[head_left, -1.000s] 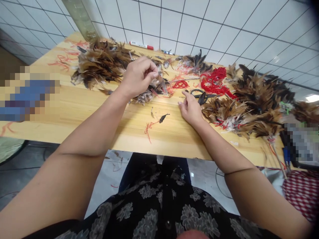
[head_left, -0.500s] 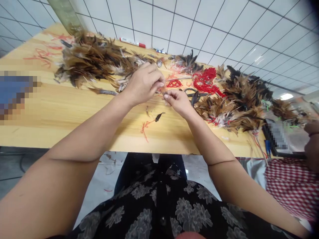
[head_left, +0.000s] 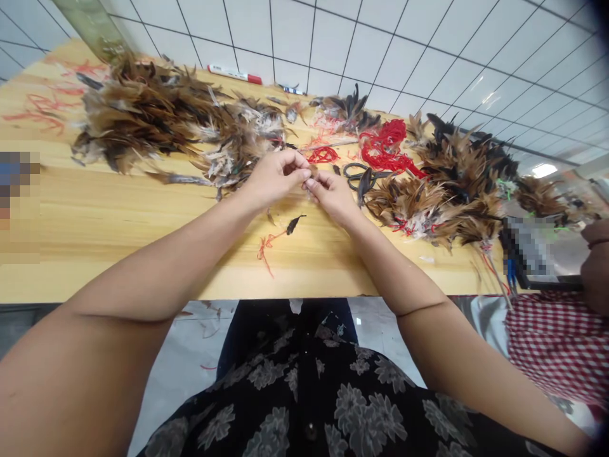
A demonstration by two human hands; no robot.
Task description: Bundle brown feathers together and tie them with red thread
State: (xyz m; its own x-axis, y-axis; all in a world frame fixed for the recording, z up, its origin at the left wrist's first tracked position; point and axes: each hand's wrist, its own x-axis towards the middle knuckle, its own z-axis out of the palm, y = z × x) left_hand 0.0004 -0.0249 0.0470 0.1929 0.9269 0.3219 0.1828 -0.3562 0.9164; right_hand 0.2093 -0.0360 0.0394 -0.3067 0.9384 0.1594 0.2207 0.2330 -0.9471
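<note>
Over the middle of the table, my left hand (head_left: pixel 280 174) and my right hand (head_left: pixel 332 195) meet fingertip to fingertip. Both are closed in a pinch on a small brown feather (head_left: pixel 314 170), mostly hidden by the fingers. Just below them on the wood lie a dark loose feather (head_left: pixel 295 224) and a tangle of thin red string (head_left: pixel 264 247). Black-handled scissors (head_left: pixel 354 176) rest right of my right hand, partly under a dark feather. Behind the hands are a small coil of red string (head_left: pixel 323 154) and a larger red bundle (head_left: pixel 387 146).
A big heap of brown feathers (head_left: pixel 147 114) covers the back left. More feather bunches (head_left: pixel 428 200) lie at the right, near a black-edged tray (head_left: pixel 547 279). A red-capped marker (head_left: pixel 234 74) lies along the tiled wall (head_left: pixel 333 51). Another person's hand (head_left: pixel 595 266) shows at the right edge.
My left hand has dropped lower and its thumb now meets my right fingertips. The view has shifted slightly, moving the table's things a little left.
</note>
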